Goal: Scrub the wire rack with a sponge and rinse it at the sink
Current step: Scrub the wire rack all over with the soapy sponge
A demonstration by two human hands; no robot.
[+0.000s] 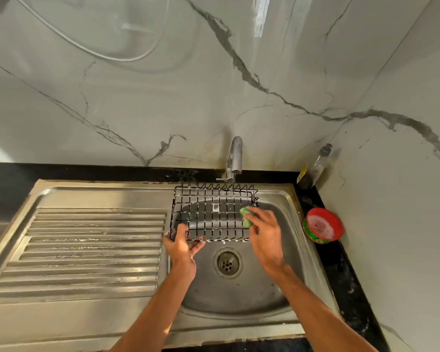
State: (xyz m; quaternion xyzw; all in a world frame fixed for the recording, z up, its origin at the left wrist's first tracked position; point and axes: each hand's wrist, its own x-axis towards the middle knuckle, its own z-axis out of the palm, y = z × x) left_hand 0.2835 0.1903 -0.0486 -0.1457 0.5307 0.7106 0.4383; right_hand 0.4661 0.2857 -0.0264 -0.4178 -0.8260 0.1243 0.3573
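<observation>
A black wire rack is held over the steel sink basin, below the tap. White suds cling to its near edge. My left hand grips the rack's near left corner. My right hand holds a green sponge and presses it against the rack's right side. No water runs from the tap.
The drain lies just below the rack. A ribbed steel draining board fills the left. On the black counter at the right stand a round red and green soap tub and a clear pump bottle. Marble walls close the back and right.
</observation>
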